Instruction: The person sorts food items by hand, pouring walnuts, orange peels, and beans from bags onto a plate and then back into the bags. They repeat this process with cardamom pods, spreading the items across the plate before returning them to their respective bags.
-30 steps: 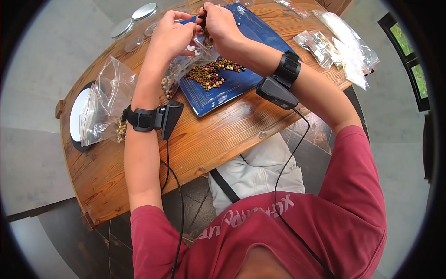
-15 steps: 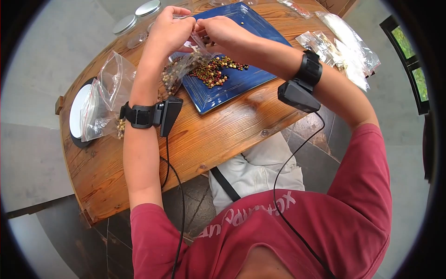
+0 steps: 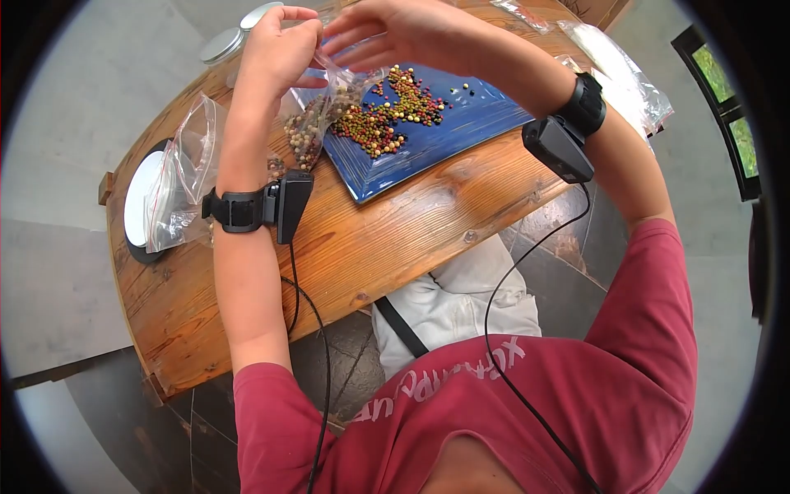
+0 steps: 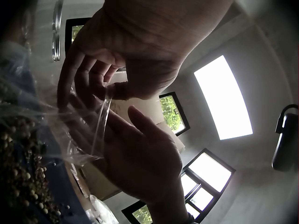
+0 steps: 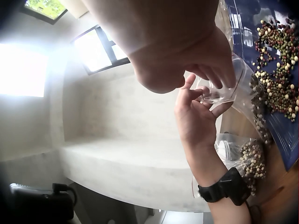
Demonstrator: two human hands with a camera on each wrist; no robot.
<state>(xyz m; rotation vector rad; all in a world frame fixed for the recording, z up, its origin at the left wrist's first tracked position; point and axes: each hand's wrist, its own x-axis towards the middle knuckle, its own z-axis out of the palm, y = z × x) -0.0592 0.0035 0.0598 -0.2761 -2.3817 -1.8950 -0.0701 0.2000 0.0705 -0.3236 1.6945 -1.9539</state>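
My left hand point(image 3: 284, 49) pinches the rim of a clear plastic bag point(image 3: 339, 92). Small round peppercorn-like balls point(image 3: 304, 136) fill the lower part of the bag, which leans over the near left part of a blue rectangular tray point(image 3: 461, 136). Loose balls point(image 3: 374, 132) in red, green, cream and black lie spread on the tray. My right hand point(image 3: 403, 33) is at the bag's mouth, its fingers fairly straight. In the left wrist view, the right palm point(image 4: 140, 161) faces the camera, with its fingers partly behind the bag's film.
Left of my forearm, another clear bag point(image 3: 185, 185) lies against a white round lid point(image 3: 137, 202). Metal-lidded jars point(image 3: 222, 45) stand at the back left. Packets and a white bag point(image 3: 617, 70) lie along the table's right side.
My right hand was closed over a cluster of dark balls above the tray; now its fingers are extended at the bag's mouth. It moved left and nearer. The left hand keeps its hold.
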